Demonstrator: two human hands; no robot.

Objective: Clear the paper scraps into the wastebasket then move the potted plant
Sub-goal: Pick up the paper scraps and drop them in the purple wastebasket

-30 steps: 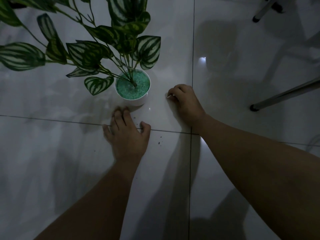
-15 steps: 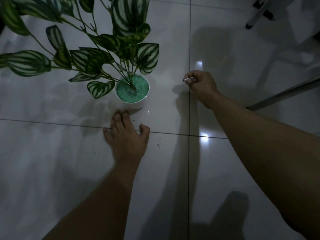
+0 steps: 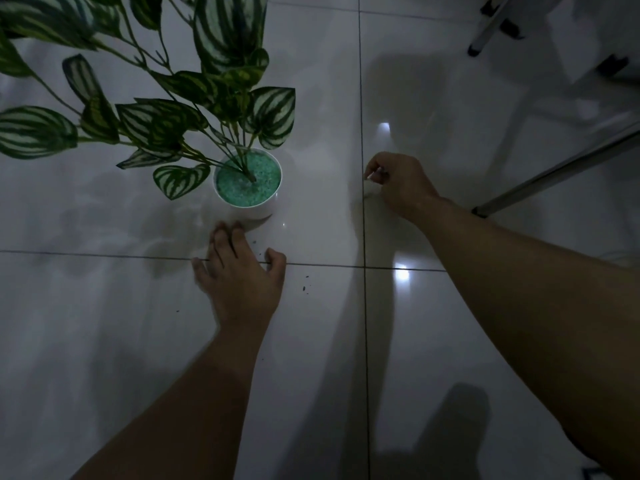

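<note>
Head view, looking down at a dim, glossy tiled floor. Your left hand lies flat at the centre of the frame, fingers spread and released, gripping nothing; the fingertips sit just below the pot, whether touching it cannot be told. Your right hand, right of centre, is curled in a loose fist with thumb and forefinger pinched on a small pale paper scrap, which pokes out at the knuckles. It hovers over a dark grout line.

The potted plant stands upright just above your left hand, in the upper left half of the frame. Its pot is round, white and smooth, filled with green granular gravel. Thin stems fan up and left, carrying broad oval leaves striped dark green and pale, which overhang the floor there.

Tiny dark specks dot the tile beside your left thumb. A slanted metal leg with a dark foot crosses the right edge, close to your right forearm. More furniture legs stand in the upper right corner. Bright light spots reflect off the tiles.
</note>
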